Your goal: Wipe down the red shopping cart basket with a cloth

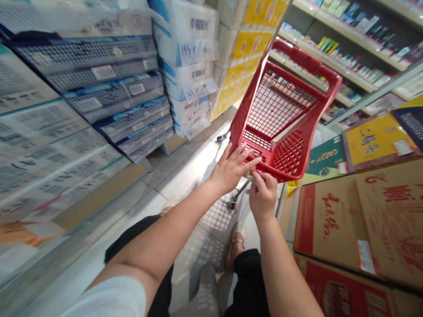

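A red plastic shopping cart (280, 103) stands ahead of me, its near rim just beyond my hands and its handle at the far end. Its mesh basket holds nothing that I can see. My left hand (231, 166) lies over the near edge of the cart, palm down, with its fingers spread. Beside it, my right hand (263, 191) is closed, thumb and fingers pinched at the cart's near rim. What sits in that pinch is mostly hidden; only a small pale bit shows next to the fingertips.
Stacked blue-and-white packs (185, 66) and yellow packs (251, 48) line the left side. Cardboard cartons (333, 215) are piled close on the right, with a yellow box (376, 141) on top. Shelves of small goods (343, 53) stand behind the cart. Pale floor tiles (185, 176) run between.
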Available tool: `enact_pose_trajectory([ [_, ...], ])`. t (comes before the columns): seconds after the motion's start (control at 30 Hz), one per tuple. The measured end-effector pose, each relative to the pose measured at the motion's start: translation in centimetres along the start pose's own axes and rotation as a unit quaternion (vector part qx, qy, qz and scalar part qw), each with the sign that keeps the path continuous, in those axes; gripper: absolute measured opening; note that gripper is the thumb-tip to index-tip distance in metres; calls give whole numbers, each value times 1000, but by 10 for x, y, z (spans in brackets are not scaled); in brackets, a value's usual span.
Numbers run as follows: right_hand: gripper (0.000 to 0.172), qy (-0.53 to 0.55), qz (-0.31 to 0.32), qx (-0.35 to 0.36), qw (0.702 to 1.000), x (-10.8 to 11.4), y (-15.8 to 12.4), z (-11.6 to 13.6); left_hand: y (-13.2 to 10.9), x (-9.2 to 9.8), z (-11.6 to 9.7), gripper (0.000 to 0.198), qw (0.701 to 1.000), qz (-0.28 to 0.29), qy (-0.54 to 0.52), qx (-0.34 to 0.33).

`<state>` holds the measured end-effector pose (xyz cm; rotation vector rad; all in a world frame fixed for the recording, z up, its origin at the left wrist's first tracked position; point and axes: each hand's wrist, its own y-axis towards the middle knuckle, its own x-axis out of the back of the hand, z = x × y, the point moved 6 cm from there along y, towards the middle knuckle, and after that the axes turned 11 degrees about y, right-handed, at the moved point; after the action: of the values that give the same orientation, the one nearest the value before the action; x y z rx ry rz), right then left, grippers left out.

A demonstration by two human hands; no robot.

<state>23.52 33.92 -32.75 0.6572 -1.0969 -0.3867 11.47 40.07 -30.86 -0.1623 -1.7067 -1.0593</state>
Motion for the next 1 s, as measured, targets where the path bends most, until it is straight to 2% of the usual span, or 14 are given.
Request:
enact_pose_trajectory([
  [0.07,33,1,-66,15,998,14,3,5,0,0,0,59,1000,-2,1,1],
  [0.1,33,-4,-64,13,998,13,3,5,0,0,0,60,1000,-3,0,2],
  [0.17,33,-18,9,-6,1000,-2,-1,-2,0,0,-1,62,1000,0,-1,2],
  [0.27,34,-42,178,-63,981,-36,-16,-19,0,0,-1,64,1000,9,-3,3],
  [0.33,36,-53,218,-97,970,-44,-20,-25,1,0,-1,63,1000,11,-2,5],
  [0.4,36,-46,170,-103,979,-35,-16,-23,1,0,-1,61,1000,9,-1,4],
  [0.5,35,-16,40,-54,998,-10,-4,-9,0,0,0,58,1000,4,0,5],
  [0.57,34,-8,-2,-22,1000,-1,-1,-4,0,1,0,58,1000,3,-2,7],
  [0.6,34,-12,2,-14,1000,-2,-1,-3,0,1,0,58,1000,4,-3,8],
  [0.73,33,-41,86,-22,995,-19,-7,-10,0,2,0,57,1000,9,-9,4],
  [0.77,33,-40,88,-26,995,-19,-7,-11,0,2,0,58,1000,12,-9,3],
  [0.9,33,-7,12,-20,1000,-7,-4,-6,0,4,1,59,999,34,-3,4],
  [1.0,31,-13,28,-32,999,-7,-3,-3,0,4,1,60,998,55,6,5],
])
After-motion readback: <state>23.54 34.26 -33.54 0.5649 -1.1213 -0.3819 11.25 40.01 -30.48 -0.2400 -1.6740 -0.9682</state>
